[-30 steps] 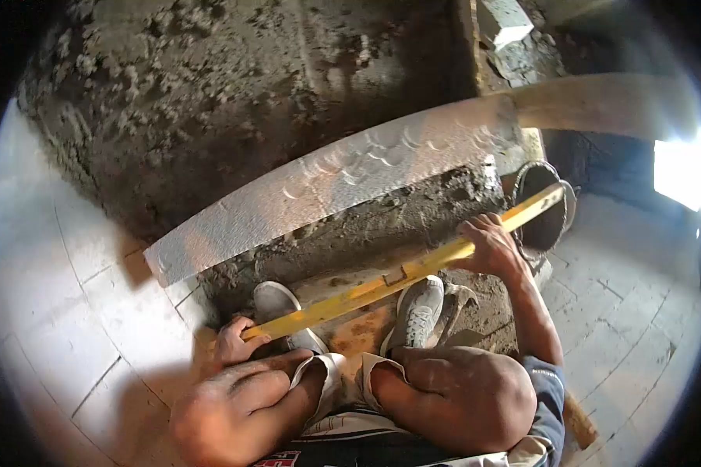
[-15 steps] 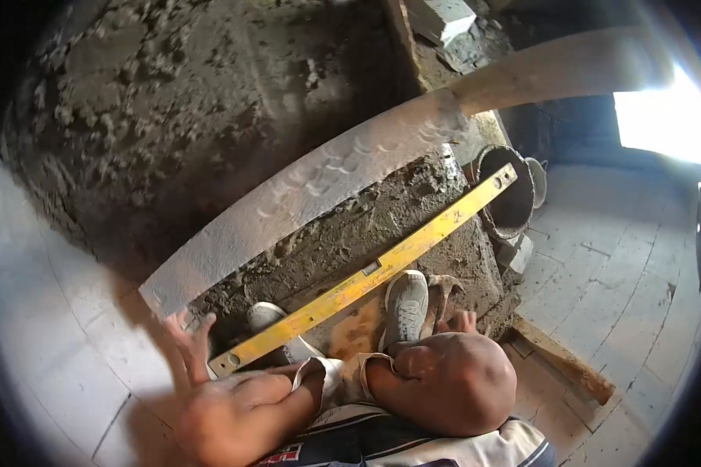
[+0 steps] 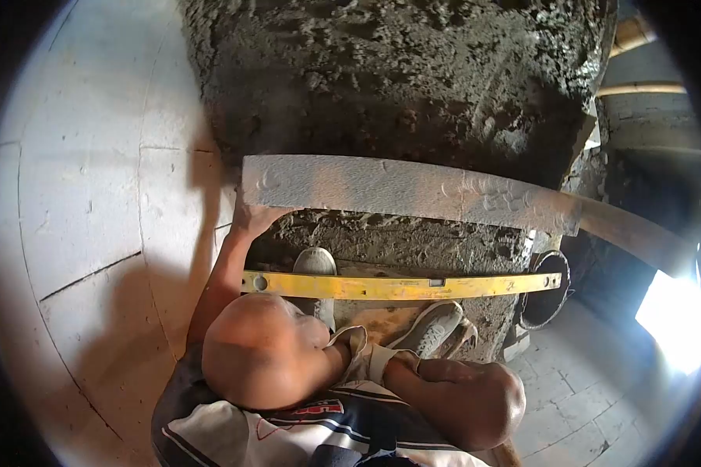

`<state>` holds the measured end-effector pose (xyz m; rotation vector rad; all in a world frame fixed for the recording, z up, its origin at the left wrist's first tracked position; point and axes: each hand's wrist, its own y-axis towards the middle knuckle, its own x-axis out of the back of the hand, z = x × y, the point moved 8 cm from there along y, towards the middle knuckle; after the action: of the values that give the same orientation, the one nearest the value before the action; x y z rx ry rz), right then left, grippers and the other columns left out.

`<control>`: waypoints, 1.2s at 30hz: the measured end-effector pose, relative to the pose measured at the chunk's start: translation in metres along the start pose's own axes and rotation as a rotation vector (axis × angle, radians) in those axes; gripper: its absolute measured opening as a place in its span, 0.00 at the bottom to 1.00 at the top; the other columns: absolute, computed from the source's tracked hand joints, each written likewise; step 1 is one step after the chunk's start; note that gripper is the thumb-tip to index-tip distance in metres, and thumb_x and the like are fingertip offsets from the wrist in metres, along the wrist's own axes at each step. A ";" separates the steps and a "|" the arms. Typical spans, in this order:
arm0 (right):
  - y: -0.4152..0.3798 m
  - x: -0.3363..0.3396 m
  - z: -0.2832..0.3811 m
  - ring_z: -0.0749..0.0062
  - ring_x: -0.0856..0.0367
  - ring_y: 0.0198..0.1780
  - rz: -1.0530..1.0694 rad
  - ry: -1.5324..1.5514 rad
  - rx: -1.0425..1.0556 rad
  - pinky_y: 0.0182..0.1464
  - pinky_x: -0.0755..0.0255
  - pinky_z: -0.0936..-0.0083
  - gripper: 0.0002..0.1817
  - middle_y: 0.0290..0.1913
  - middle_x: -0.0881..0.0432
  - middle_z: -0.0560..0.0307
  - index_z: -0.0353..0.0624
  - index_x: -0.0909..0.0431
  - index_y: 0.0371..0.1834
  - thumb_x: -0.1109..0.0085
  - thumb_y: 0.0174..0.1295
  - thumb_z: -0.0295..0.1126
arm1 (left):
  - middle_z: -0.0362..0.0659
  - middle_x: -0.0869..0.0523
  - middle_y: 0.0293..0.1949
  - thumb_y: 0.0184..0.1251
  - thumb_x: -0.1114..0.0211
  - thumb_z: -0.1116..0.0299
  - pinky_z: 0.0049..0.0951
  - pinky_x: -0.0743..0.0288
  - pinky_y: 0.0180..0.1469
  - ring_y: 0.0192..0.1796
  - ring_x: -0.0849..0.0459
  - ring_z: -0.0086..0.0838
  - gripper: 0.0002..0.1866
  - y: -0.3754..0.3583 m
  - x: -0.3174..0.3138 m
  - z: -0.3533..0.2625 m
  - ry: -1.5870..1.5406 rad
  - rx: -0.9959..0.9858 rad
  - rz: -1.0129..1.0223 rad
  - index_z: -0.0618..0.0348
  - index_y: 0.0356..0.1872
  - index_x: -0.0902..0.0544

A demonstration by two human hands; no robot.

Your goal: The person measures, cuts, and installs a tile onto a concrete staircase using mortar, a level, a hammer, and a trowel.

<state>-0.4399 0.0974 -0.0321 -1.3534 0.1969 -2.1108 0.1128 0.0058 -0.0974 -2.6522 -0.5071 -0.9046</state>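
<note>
A long grey slab [image 3: 382,185] with a rough, chipped face lies across the wet mortar. My left hand [image 3: 258,220] is wrapped around the slab's left end; its thumb side shows along the near edge, and the other fingers are hidden. Nearer to me, a yellow spirit level [image 3: 382,287] extends from beside my left knee across my shoes to the bucket. My right hand is out of sight. Beside my right shoe, a tool head like a hammer's [image 3: 465,339] shows partly, the rest hidden behind my knee.
Wet mortar [image 3: 413,70] spreads over the bed beyond the slab. A dirty bucket [image 3: 547,300] stands at the right, under the level's end. A tan curved piece [image 3: 639,237] continues from the slab's right end. Pale block paving [image 3: 86,210] covers the left side.
My view has turned, so slab and level now lie nearly level across it. My left hand has gone from open near the slab's end to gripping it. My right hand has left view.
</note>
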 end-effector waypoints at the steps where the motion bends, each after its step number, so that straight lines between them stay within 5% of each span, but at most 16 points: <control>1: -0.003 0.001 -0.015 0.62 0.15 0.43 -0.052 0.013 -0.038 0.51 0.21 0.66 0.14 0.39 0.14 0.56 0.46 0.18 0.50 0.36 0.66 0.39 | 0.48 0.13 0.53 0.54 0.17 0.61 0.39 0.21 0.62 0.58 0.15 0.36 0.35 -0.001 -0.001 0.008 -0.011 -0.015 0.014 0.61 0.61 0.22; 4: -0.010 0.011 -0.055 0.62 0.15 0.44 -0.201 0.056 -0.151 0.51 0.22 0.66 0.14 0.39 0.16 0.55 0.44 0.19 0.50 0.37 0.67 0.38 | 0.48 0.12 0.51 0.54 0.16 0.62 0.36 0.18 0.59 0.57 0.14 0.34 0.33 -0.014 -0.002 0.032 -0.043 -0.052 0.057 0.62 0.58 0.21; 5: -0.010 0.016 -0.067 0.62 0.16 0.44 -0.254 0.070 -0.186 0.51 0.22 0.66 0.14 0.39 0.16 0.55 0.44 0.20 0.51 0.38 0.67 0.38 | 0.47 0.14 0.53 0.44 0.11 0.62 0.37 0.17 0.57 0.55 0.13 0.35 0.40 -0.018 -0.010 0.072 -0.333 0.111 -0.052 0.60 0.59 0.22; 6: -0.006 0.023 -0.078 0.61 0.16 0.44 -0.307 0.084 -0.215 0.51 0.22 0.66 0.14 0.39 0.16 0.55 0.43 0.20 0.51 0.38 0.68 0.38 | 0.47 0.13 0.52 0.41 0.10 0.62 0.38 0.17 0.57 0.55 0.13 0.37 0.42 -0.014 0.012 0.016 -0.082 -0.255 -0.248 0.59 0.59 0.22; 8: 0.008 0.038 -0.098 0.61 0.17 0.44 -0.401 0.118 -0.263 0.51 0.23 0.66 0.14 0.39 0.17 0.54 0.42 0.21 0.52 0.39 0.69 0.37 | 0.48 0.14 0.54 0.41 0.10 0.61 0.39 0.19 0.59 0.57 0.14 0.39 0.45 -0.017 0.009 0.022 -0.104 -0.079 -0.124 0.59 0.62 0.24; 14: 0.024 0.081 -0.136 0.61 0.18 0.45 -0.689 0.234 -0.471 0.50 0.24 0.65 0.14 0.40 0.19 0.53 0.38 0.24 0.53 0.41 0.71 0.36 | 0.50 0.17 0.60 0.41 0.10 0.57 0.38 0.21 0.63 0.62 0.17 0.42 0.51 -0.018 0.000 0.049 -0.071 -0.100 -0.157 0.58 0.68 0.30; 15: 0.066 0.095 -0.108 0.70 0.21 0.45 -0.676 0.370 -0.338 0.49 0.24 0.71 0.15 0.39 0.21 0.57 0.37 0.24 0.56 0.46 0.72 0.33 | 0.51 0.18 0.62 0.40 0.10 0.57 0.38 0.21 0.64 0.64 0.17 0.42 0.53 -0.016 0.000 0.051 -0.040 -0.084 -0.143 0.58 0.70 0.32; 17: 0.125 0.142 0.001 0.69 0.19 0.48 -0.577 0.221 -0.188 0.48 0.23 0.70 0.17 0.45 0.17 0.52 0.36 0.24 0.60 0.46 0.72 0.31 | 0.51 0.19 0.63 0.40 0.10 0.55 0.38 0.22 0.65 0.65 0.18 0.42 0.56 -0.016 -0.002 0.054 -0.026 -0.081 -0.140 0.58 0.72 0.33; 19: 0.173 0.150 0.065 0.62 0.13 0.48 -0.618 -0.094 0.258 0.46 0.20 0.66 0.22 0.51 0.14 0.45 0.35 0.26 0.66 0.44 0.72 0.31 | 0.52 0.19 0.65 0.39 0.10 0.54 0.39 0.23 0.67 0.66 0.19 0.43 0.58 -0.015 -0.004 0.057 -0.015 -0.070 -0.136 0.58 0.73 0.35; 21: 0.209 0.150 0.164 0.68 0.15 0.40 -0.324 -0.121 0.519 0.41 0.22 0.69 0.25 0.44 0.15 0.49 0.38 0.30 0.73 0.43 0.75 0.33 | 0.52 0.20 0.66 0.38 0.10 0.51 0.40 0.24 0.68 0.68 0.20 0.44 0.62 -0.014 -0.002 0.054 0.024 -0.090 -0.161 0.58 0.76 0.38; 23: 0.228 0.139 0.212 0.53 0.11 0.31 -0.241 -0.051 0.721 0.36 0.16 0.64 0.30 0.48 0.13 0.38 0.41 0.29 0.73 0.34 0.67 0.28 | 0.53 0.20 0.66 0.38 0.10 0.50 0.41 0.24 0.69 0.68 0.20 0.45 0.63 -0.016 0.000 0.053 0.027 -0.082 -0.178 0.58 0.76 0.39; 26: 0.230 0.126 0.278 0.58 0.13 0.27 -0.260 -0.018 0.991 0.27 0.19 0.66 0.34 0.43 0.13 0.40 0.47 0.31 0.76 0.31 0.65 0.28 | 0.53 0.21 0.66 0.38 0.10 0.49 0.42 0.24 0.69 0.68 0.21 0.46 0.63 -0.018 0.003 0.049 0.019 -0.056 -0.177 0.58 0.76 0.39; 29: 0.246 0.088 0.283 0.63 0.21 0.20 -0.170 -0.001 1.000 0.20 0.24 0.65 0.37 0.30 0.21 0.54 0.56 0.35 0.80 0.33 0.68 0.33 | 0.53 0.21 0.66 0.38 0.10 0.49 0.42 0.24 0.69 0.68 0.20 0.46 0.63 -0.017 0.004 0.042 0.045 -0.078 -0.207 0.57 0.76 0.39; 36: 0.263 0.068 0.288 0.66 0.25 0.18 -0.039 -0.195 0.881 0.19 0.27 0.64 0.35 0.27 0.26 0.57 0.65 0.36 0.80 0.36 0.71 0.38 | 0.54 0.23 0.68 0.38 0.10 0.48 0.43 0.24 0.68 0.68 0.21 0.48 0.64 -0.018 0.001 0.046 0.032 -0.098 -0.204 0.57 0.77 0.40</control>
<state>-0.1013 -0.0949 0.0399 -0.9875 -0.7576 -1.7206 0.1308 0.0393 -0.1291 -2.7049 -0.7547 -1.0534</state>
